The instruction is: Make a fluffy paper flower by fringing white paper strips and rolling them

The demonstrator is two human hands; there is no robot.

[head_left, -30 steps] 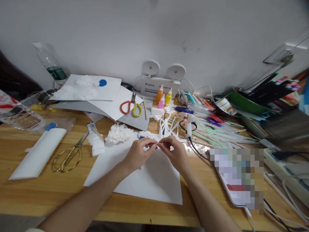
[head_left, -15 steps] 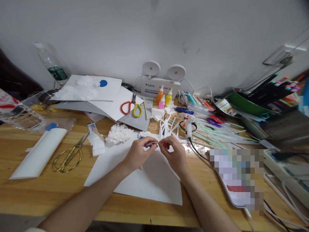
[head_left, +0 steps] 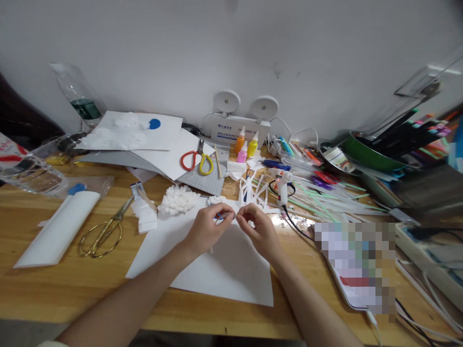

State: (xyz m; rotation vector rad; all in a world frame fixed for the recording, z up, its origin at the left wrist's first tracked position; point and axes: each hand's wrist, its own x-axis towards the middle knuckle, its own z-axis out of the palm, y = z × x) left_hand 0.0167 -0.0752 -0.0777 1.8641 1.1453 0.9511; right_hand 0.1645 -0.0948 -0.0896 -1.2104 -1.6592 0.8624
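Where the hands meet: above the far edge of the white sheet (head_left: 224, 270), with the fingertips of both hands touching over one small paper strip (head_left: 233, 215).
Change: over the last second the fingertips have drawn closer together, so less of the strip shows between them. The right hand has sunk a little toward the sheet, and nothing else on the table (head_left: 54, 289) has moved.
Meaning: judging by this, the fine finger work on the strip is still going on. The strip has not been put down, and no tool has been picked up.
Left hand (head_left: 208, 226): closed to a pinch, with thumb and forefinger pressed on the strip's left end and the other fingers curled under. A speck of blue shows at the fingers, too small to identify.
Right hand (head_left: 260, 230): also closed to a pinch on the strip's right end, knuckles up.
Strip: held in the air just above the sheet's far edge, not resting on it.
Beyond the sheet: a bundle of cut white strips (head_left: 253, 189) stands just past the far edge, and a glue gun (head_left: 282, 185) stands beside it off the far right corner.
Left of the sheet: a fluffy white paper clump (head_left: 178, 200) lies near the far left corner, and gold scissors (head_left: 103, 233) lie well apart on the wood.
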